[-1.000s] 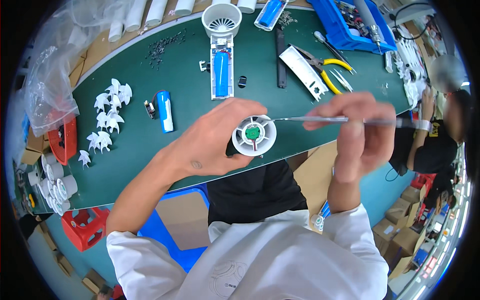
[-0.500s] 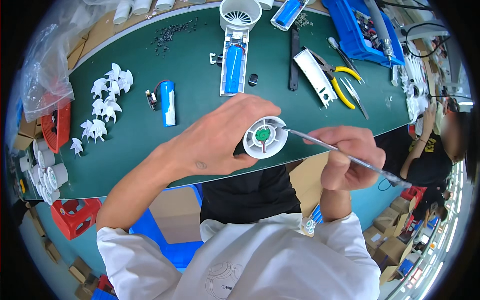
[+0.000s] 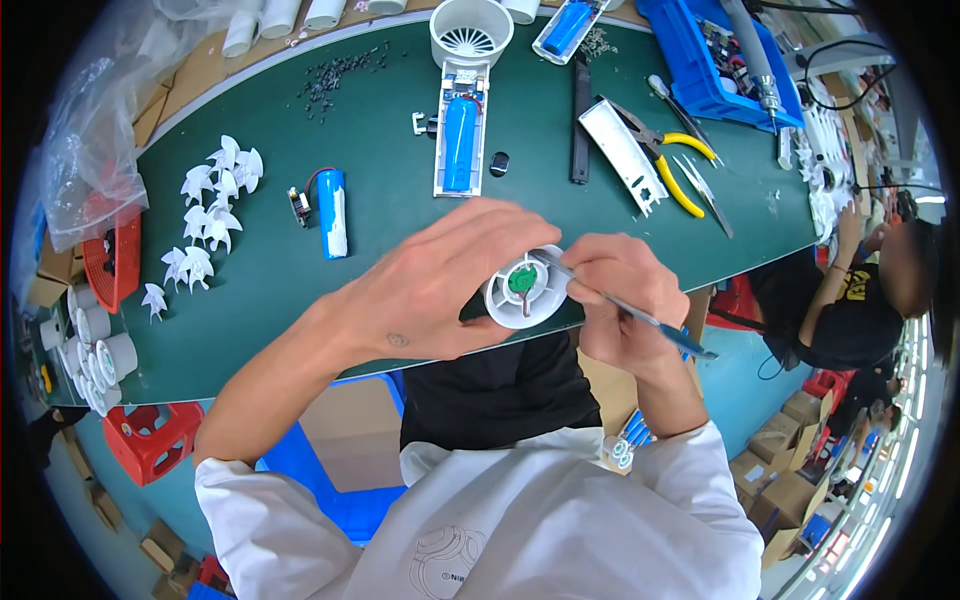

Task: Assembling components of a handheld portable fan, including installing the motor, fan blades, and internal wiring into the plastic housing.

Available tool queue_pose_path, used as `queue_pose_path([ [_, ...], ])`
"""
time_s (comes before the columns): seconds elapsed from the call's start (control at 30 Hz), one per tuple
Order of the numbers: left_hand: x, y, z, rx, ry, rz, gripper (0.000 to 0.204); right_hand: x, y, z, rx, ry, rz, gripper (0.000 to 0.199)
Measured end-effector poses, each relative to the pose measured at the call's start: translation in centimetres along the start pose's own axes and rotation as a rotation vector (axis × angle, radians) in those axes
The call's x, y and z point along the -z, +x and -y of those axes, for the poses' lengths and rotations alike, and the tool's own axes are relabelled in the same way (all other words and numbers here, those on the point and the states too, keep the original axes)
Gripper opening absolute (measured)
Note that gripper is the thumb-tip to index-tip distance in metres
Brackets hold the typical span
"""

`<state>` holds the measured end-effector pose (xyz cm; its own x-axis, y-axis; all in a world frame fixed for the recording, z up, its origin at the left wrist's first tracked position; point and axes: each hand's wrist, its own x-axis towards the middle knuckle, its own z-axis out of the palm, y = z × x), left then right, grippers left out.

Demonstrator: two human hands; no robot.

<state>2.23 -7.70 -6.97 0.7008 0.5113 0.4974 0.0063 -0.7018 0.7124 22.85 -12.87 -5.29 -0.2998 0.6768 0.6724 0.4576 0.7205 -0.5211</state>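
Over the near edge of the green table [image 3: 400, 130] we hold a round white fan housing [image 3: 525, 290] with a green circuit board at its centre. Our left hand [image 3: 440, 285] curls around its left side, fingers closed on the rim. Our right hand [image 3: 625, 295] pinches slim metal tweezers [image 3: 630, 310], whose tip rests on the board while the far end slants down to the right past our wrist. Further back on the table we see an opened white fan body with a blue battery [image 3: 460, 130], a loose blue battery with wires [image 3: 331, 212], yellow-handled pliers [image 3: 665, 165] and a cluster of white fan blades [image 3: 210, 215] to the left. A blue tray [image 3: 700, 60] sits at the far right.
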Motion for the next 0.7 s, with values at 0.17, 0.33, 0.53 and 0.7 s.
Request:
queue_pose_path([
  [0.17,0.4,0.3,-0.2,0.040,0.001,0.003,0.066,0.4,-0.1,0.4,-0.015,-0.026,0.016,0.016],
  [0.33,0.6,0.6,-0.3,-0.040,-0.008,-0.088,0.067,3.1,0.8,2.3,0.136,0.215,-0.239,0.011],
  [0.53,-1.2,1.0,-0.4,-0.084,0.231,0.018,0.068,5.1,0.9,0.8,0.013,0.332,-0.388,0.018],
  [0.7,-0.5,0.7,-0.2,0.090,0.282,0.109,0.081,3.8,-1.1,1.2,-0.353,-0.064,-0.238,0.024],
])
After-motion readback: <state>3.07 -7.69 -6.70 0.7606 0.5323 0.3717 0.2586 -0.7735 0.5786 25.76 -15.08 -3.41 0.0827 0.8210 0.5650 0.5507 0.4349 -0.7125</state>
